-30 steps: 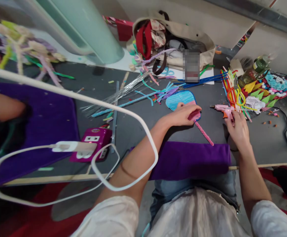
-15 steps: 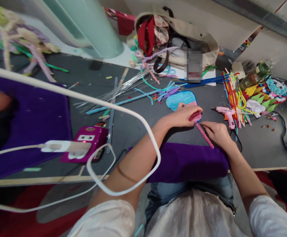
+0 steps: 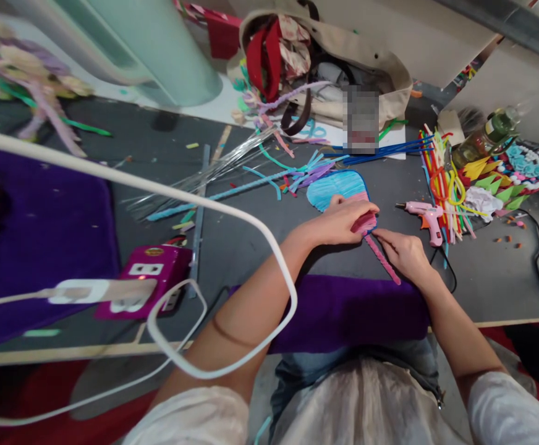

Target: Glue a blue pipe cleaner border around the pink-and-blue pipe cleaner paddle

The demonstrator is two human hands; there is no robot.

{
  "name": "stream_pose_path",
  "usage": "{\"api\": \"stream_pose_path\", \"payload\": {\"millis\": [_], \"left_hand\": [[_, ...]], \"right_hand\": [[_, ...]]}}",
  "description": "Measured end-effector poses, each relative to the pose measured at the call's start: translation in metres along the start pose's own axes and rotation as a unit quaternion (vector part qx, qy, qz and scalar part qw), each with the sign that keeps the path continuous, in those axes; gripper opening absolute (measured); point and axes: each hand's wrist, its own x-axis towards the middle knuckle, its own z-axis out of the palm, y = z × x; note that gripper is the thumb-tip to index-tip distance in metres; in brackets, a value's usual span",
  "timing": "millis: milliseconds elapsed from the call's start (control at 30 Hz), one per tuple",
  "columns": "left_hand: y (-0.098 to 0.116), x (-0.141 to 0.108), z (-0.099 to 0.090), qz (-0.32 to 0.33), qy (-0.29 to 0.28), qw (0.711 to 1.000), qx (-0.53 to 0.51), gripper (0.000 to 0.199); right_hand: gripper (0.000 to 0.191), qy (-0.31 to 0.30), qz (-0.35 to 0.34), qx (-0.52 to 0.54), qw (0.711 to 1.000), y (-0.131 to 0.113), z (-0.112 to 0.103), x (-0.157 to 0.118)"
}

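Observation:
A flat pipe-cleaner piece (image 3: pixel 331 187), light blue shading into pink with a dark blue edging, lies over the table in front of me. My left hand (image 3: pixel 346 220) is closed on its pink end, hiding part of it. From that end a fuzzy pink pipe-cleaner stem (image 3: pixel 382 259) sticks out toward me, down and to the right. My right hand (image 3: pixel 405 250) has its fingers curled, with thumb and index tips together at the dark blue edge beside the stem. What exactly those fingertips pinch is too small to make out.
A pink glue gun (image 3: pixel 424 216) lies right of my hands, beside bundled pipe cleaners (image 3: pixel 443 185) and a glass bottle (image 3: pixel 487 136). A canvas bag (image 3: pixel 392 93) stands behind. A white cable (image 3: pixel 232 214) hangs across the view from a magenta power strip (image 3: pixel 170 262). Purple cloth (image 3: pixel 348 315) lies before me.
The view has shifted slightly, so the left-side things sit further left and lower. My right fingertips are a little closer to the piece's edge; my left hand keeps its hold.

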Motion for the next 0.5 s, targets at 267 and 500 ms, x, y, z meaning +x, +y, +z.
{"api": "stream_pose_path", "payload": {"millis": [267, 500], "left_hand": [[-0.0005, -0.0005, -0.0002, -0.006, -0.001, 1.000, -0.004, 0.059], [-0.0021, -0.0004, 0.0021, -0.003, 0.006, 1.000, -0.003, 0.058]], "right_hand": [[0.034, 0.026, -0.005, 0.029, 0.999, 0.0047, -0.0009, -0.0029], [0.035, 0.030, 0.003, 0.019, 0.999, 0.0054, 0.0020, -0.0018]]}}
